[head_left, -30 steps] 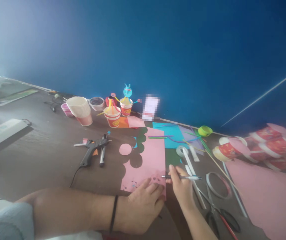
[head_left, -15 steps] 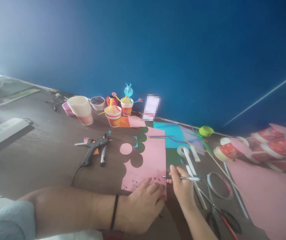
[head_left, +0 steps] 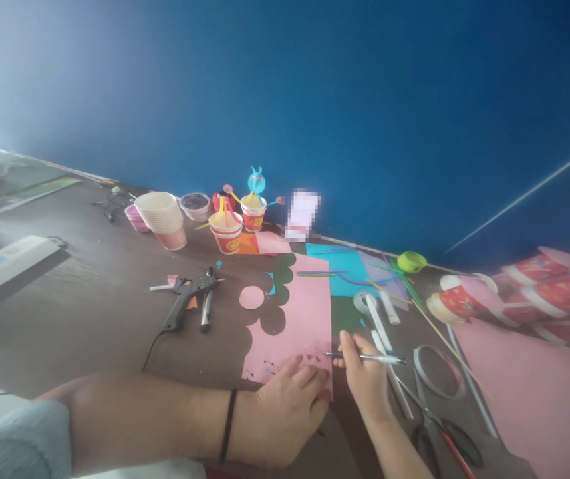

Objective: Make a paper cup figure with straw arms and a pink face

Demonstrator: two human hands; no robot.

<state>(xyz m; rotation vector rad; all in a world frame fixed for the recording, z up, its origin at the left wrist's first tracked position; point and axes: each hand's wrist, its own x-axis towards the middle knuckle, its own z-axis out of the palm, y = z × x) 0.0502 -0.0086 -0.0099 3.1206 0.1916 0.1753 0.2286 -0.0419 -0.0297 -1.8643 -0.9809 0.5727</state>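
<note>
My left hand (head_left: 292,406) lies across the lower part of a pink sheet of paper (head_left: 307,306), fingers stretched out and pressing it to the table. Curved pieces are cut out of the sheet's left side, and small dark marks show near its lower edge. Between the fingers and thumb of my right hand (head_left: 367,379) is a pen (head_left: 379,358), its tip at the sheet's right edge, close to my left fingertips. Whether the tip touches the paper I cannot tell. A loose pink paper circle (head_left: 251,297) rests left of the sheet.
A glue gun (head_left: 185,299) and a marker (head_left: 205,311) lie left. Behind stand stacked paper cups (head_left: 159,216) and a blue-headed cup figure (head_left: 256,183). Scissors (head_left: 429,416), tape (head_left: 363,303) and red cups (head_left: 544,286) are on the right. A blue wall (head_left: 314,100) rises behind.
Almost nothing differs. The pen and my right hand have shifted very slightly, and my left hand stays in place on the pink paper.
</note>
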